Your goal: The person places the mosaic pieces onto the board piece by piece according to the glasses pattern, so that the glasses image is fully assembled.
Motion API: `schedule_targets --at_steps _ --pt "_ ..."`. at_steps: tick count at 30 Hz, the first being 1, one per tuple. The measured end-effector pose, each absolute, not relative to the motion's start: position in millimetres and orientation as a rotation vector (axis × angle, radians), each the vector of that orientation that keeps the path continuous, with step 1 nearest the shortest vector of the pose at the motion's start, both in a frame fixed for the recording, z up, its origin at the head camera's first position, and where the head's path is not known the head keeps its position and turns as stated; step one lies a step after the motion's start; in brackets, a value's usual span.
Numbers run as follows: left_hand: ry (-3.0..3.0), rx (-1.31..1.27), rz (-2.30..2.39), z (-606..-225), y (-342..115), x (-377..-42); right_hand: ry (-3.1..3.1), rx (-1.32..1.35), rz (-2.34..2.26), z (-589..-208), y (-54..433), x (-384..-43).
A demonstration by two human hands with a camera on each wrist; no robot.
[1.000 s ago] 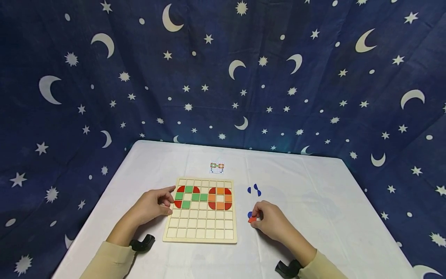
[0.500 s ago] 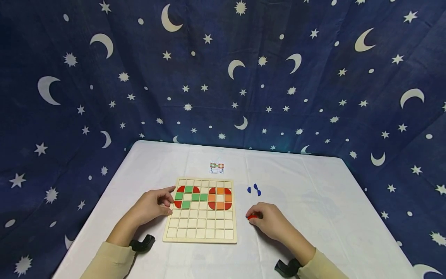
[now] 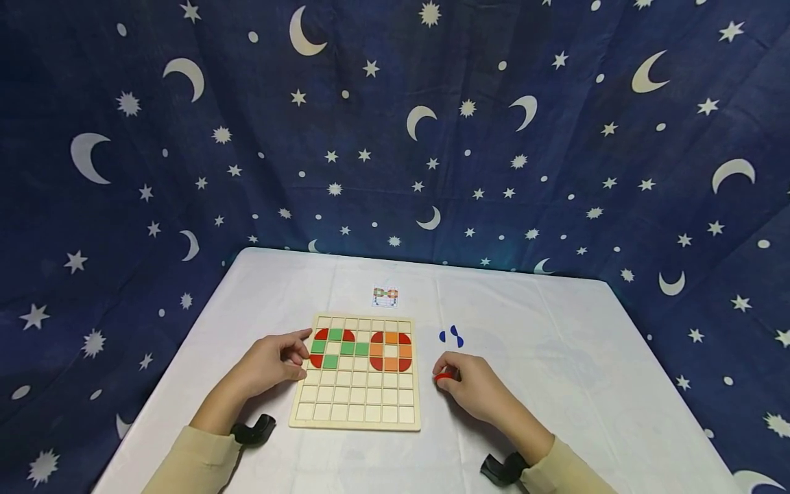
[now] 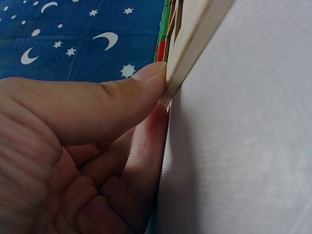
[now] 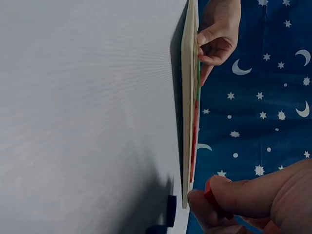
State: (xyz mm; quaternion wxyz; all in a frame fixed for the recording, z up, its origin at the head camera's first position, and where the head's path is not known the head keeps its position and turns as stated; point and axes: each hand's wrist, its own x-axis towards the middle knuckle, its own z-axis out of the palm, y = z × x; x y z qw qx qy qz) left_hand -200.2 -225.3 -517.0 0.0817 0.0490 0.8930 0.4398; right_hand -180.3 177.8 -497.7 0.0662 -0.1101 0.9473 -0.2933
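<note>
My left hand [image 3: 271,360] holds the left edge of a square pegboard-like wooden grid board [image 3: 354,394]. In the left wrist view its thumb [image 4: 122,102] lies on the board's rim, with a finger against the side below. Red, green and orange tiles fill several upper cells, making two ring shapes joined by green. Right of the board, my right hand [image 3: 472,381] pinches a small red piece [image 5: 212,196] between thumb and fingertips, tilted on edge. The fingers hide part of it.
Small blue rounded pieces [image 3: 457,336] lie on the white tablecloth [image 3: 555,384] beyond my right hand. A small printed pattern card [image 3: 385,296] lies behind the board. Dark star-and-moon fabric [image 3: 395,206] hangs past the table's far edge.
My right hand has moved slightly away from me and left, lifting the red piece and tilting it. A blue piece seen beside it earlier no longer shows. The left hand stays put.
</note>
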Motion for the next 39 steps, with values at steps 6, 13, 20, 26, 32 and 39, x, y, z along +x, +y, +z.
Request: schedule_targets --at_steps 6,13,20,26,32,39 --pt "2.669 0.142 1.314 -518.1 -225.8 -199.9 2.862 -0.327 -0.919 -495.5 172.1 -181.6" --pt "2.667 0.145 1.32 -518.3 -226.0 -200.1 2.818 -0.371 -0.954 -495.2 168.6 -183.5" --pt "2.665 0.133 1.32 -519.1 -225.6 -200.9 2.817 -0.391 -0.928 -494.1 164.1 -182.4" --pt "2.671 0.13 1.308 -518.5 -225.2 -200.3 2.798 -0.387 -0.973 -495.1 163.2 -183.3" --pt "2.674 0.134 1.303 -519.5 -225.7 -200.5 2.794 -0.379 -0.964 -497.9 163.1 -183.8" --pt "2.682 0.141 1.294 -519.7 -225.3 -202.6 2.764 -0.394 -1.065 -499.3 161.9 -186.0"
